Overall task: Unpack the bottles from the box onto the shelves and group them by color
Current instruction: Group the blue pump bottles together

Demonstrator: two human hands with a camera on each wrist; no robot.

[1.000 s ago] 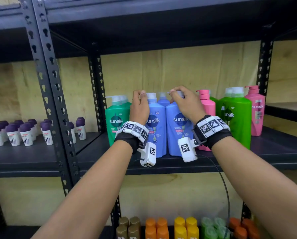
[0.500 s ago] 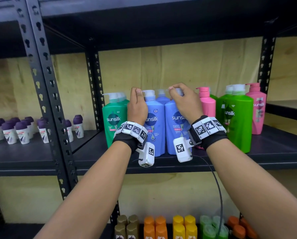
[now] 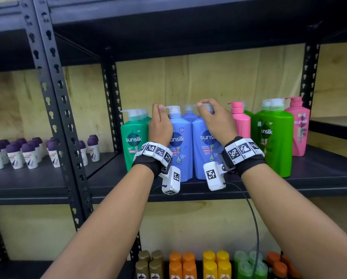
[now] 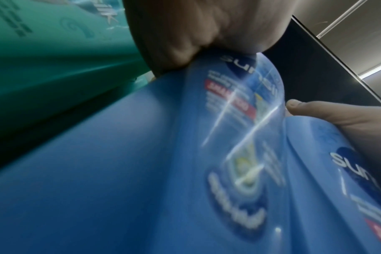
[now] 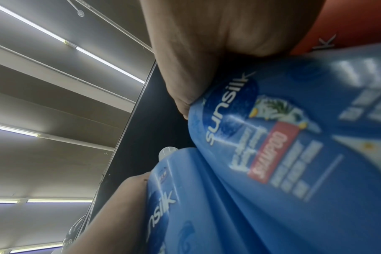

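Two blue Sunsilk pump bottles stand side by side at the front of the middle shelf [image 3: 319,174]. My left hand [image 3: 161,122] grips the left blue bottle [image 3: 181,158] at its neck, beside the white pump. The fingers of my right hand [image 3: 214,119] curl over the pump top of the right blue bottle [image 3: 204,156]. A third blue bottle [image 3: 188,115] stands behind them. The left wrist view shows the left blue bottle [image 4: 141,163] under my palm; the right wrist view shows the right blue bottle [image 5: 294,137] the same way.
Teal bottles [image 3: 134,137] stand just left of the blue ones. To their right come a pink bottle [image 3: 240,122], green bottles [image 3: 274,137] and another pink bottle [image 3: 299,127]. Small purple-capped bottles [image 3: 27,154] fill the left bay. Several coloured bottles [image 3: 209,264] sit below.
Both hands stay on the tops of the two blue bottles, which remain standing on the shelf. Only the head view has shifted slightly.
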